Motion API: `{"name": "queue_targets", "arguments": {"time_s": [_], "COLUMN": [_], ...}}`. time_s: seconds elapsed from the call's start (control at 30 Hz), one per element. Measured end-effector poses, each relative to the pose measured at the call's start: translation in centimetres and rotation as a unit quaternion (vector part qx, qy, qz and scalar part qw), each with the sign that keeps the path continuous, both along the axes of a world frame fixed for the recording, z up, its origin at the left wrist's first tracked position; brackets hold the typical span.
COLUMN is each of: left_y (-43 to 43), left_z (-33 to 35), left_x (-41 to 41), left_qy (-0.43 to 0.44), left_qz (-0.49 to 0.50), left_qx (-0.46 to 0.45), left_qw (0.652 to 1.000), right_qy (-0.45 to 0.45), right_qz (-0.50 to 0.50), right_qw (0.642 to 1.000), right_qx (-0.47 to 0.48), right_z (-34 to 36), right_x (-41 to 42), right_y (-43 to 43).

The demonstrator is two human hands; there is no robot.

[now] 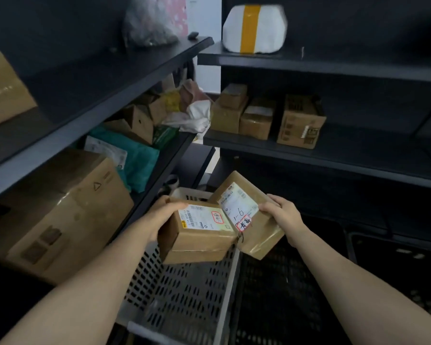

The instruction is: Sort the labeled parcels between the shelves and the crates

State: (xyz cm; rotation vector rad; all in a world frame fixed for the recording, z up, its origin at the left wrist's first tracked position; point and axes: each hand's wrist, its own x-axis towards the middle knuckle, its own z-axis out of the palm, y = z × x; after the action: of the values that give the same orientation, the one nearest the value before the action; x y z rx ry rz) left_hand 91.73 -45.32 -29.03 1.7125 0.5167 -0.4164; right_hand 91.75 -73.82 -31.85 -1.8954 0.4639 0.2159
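Left hand (163, 215) grips a labelled box (199, 231) from its left end; right hand (281, 212) pinches a tilted parcel (249, 215) above the white crate (184, 290).

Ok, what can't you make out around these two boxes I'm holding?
Head view:
- Fine print on the small brown cardboard box in the left hand: too small, blurred.
- Part of the white perforated plastic crate: hidden behind that box.
- Inside the black mesh crate: too dark.
- Brown carton at upper left: cut by the frame edge.
- Underside of the tilted flat cardboard parcel in the right hand: faces away.
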Motion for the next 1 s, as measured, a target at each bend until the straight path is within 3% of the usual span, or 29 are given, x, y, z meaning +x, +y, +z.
{"name": "queue_targets", "arguments": {"time_s": [0.2, 0.33, 0.43, 0.6, 0.83, 1.0], "left_y": [2.3, 3.7, 3.7, 2.9, 1.5, 2.0], "left_z": [-4.5, -9.2, -12.7, -19.6, -26.0, -28.3], "left_x": [6.3, 9.3, 10.0, 9.2, 7.1, 6.6], "left_qy": [-0.057, -0.066, -0.069, -0.053, -0.019, -0.03], "left_qz": [0.056, 0.083, 0.074, 0.05, 0.072, 0.159], "left_qx": [0.07, 0.188, 0.215, 0.203, 0.264, 0.172], "left_qw": [0.994, 0.976, 0.971, 0.976, 0.962, 0.972], "right_qy": [0.032, 0.019, 0.015, 0.013, -0.035, -0.013], "right_qz": [-0.071, -0.191, -0.226, -0.193, -0.141, -0.129], "right_qw": [0.99, 0.979, 0.974, 0.981, 0.989, 0.992], "right_qx": [-0.117, -0.067, -0.013, 0.004, -0.019, -0.006], "right_z": [-2.5, -5.1, -7.8, -12.9, -16.8, -18.7], "right_x": [5.6, 7.6, 8.4, 7.7, 5.1, 1.6], "right_y": [4.2, 6.1, 8.3, 12.0, 13.0, 14.7]}}
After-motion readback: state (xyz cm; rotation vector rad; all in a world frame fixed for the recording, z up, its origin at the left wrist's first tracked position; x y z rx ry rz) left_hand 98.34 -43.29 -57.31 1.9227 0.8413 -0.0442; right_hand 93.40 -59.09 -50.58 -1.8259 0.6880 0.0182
